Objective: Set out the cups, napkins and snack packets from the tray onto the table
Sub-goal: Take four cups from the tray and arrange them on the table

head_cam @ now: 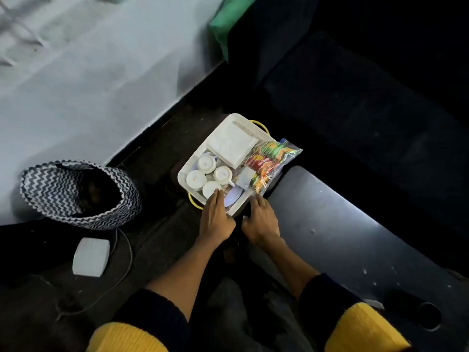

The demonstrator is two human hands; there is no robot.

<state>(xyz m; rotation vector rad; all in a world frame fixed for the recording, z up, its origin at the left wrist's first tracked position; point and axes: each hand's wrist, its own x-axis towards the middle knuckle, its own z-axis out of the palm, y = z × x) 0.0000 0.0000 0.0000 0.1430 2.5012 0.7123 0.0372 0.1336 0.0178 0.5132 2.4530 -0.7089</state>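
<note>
A pale bedsheet (pixel 83 72) fills the far left of the room, and a dark floor runs beneath it. To the right sits a grey table (pixel 355 237), its top bare on the part I can see. By the sheet stands a zigzag-patterned basket (pixel 76 194), with a small white box (pixel 90 256) near it on the floor.

Between these, low down, rests the white tray (pixel 187 171) with yellow handles, just beside the table's near end. Everything is in it: a stack of white napkins (pixel 232 146) at the far end, four upturned white cups (pixel 205 175) crowded together at the left, and a clear bag of bright snack packets (pixel 270 161) hanging over the right rim.

The person leans over it, both arms out. The left hand (pixel 215 219) lies flat on the tray's near edge, fingers stretched and close together, tips touching the nearest cup, holding nothing. The right hand (pixel 261 222) rests at the near right corner, fingers loosely extended; whether they grip the rim I cannot tell.

Nothing is set out yet, I judge. If the tray gets lifted by this one end, the cups may slide and knock together, and the overhanging bag could slip off the side. The cups stand so close that pulling one could topple its neighbour.
</note>
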